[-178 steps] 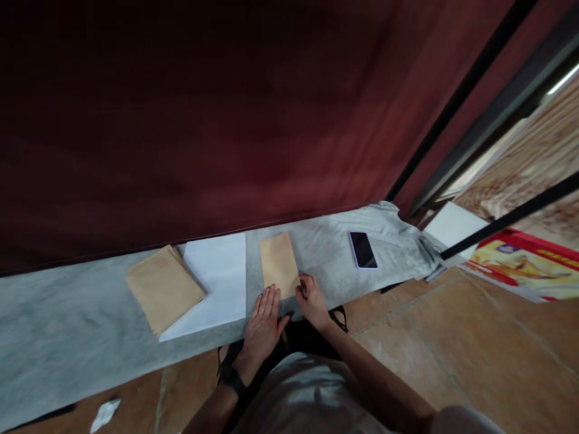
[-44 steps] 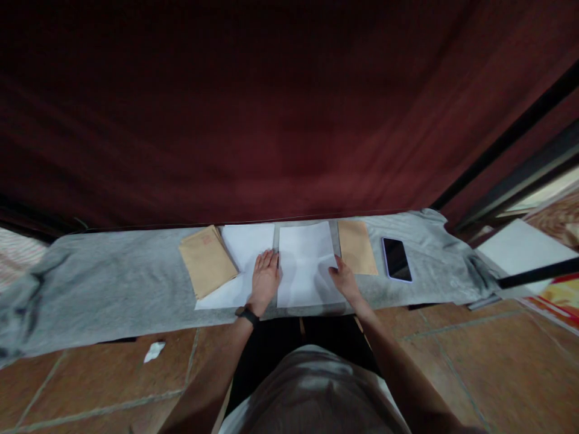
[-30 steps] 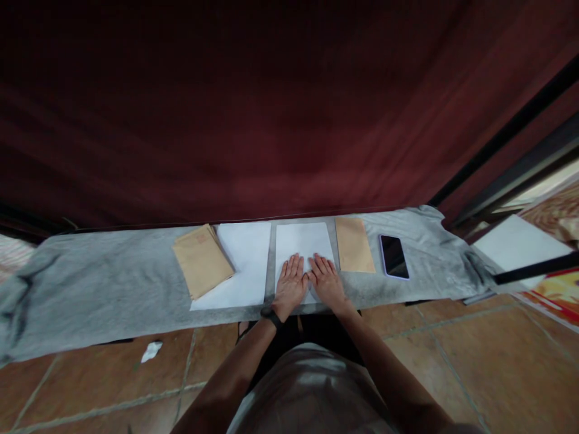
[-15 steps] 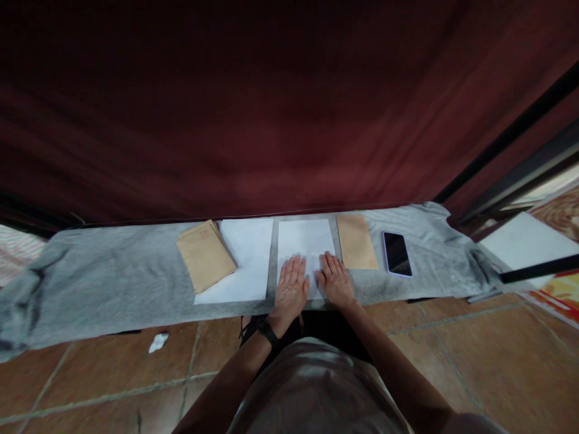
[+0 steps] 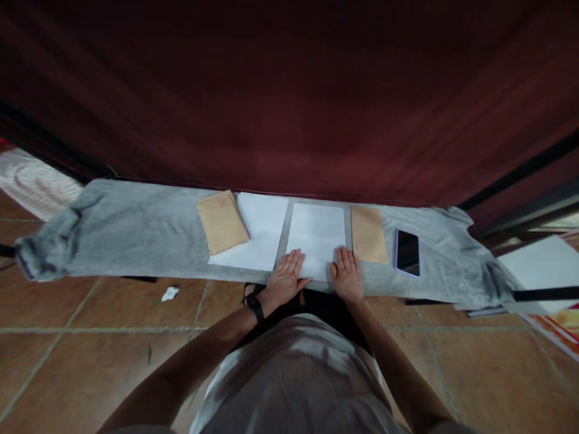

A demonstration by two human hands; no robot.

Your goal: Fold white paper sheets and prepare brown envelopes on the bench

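Observation:
A white sheet of paper (image 5: 316,232) lies flat on the grey cloth in front of me. My left hand (image 5: 286,280) rests on its near left corner, fingers stretched out, with a dark band on the wrist. At the near right edge of the same sheet lies my right hand (image 5: 347,278), palm down and fingers extended. Neither hand grasps anything. To the right of the sheet is a single brown envelope (image 5: 368,235). On the left, a stack of brown envelopes (image 5: 222,223) partly covers more white paper (image 5: 266,226).
A phone (image 5: 408,253) with a purple edge lies right of the single envelope. The grey cloth (image 5: 145,235) covers a long narrow surface. Behind it hangs a dark red curtain (image 5: 289,108). A crumpled white scrap (image 5: 170,293) is on the tiled floor (image 5: 136,355).
The view has shifted and tilted slightly. Both hands have slid toward me along the white sheet to its near edge, still flat. The envelopes and phone stay in place on the cloth.

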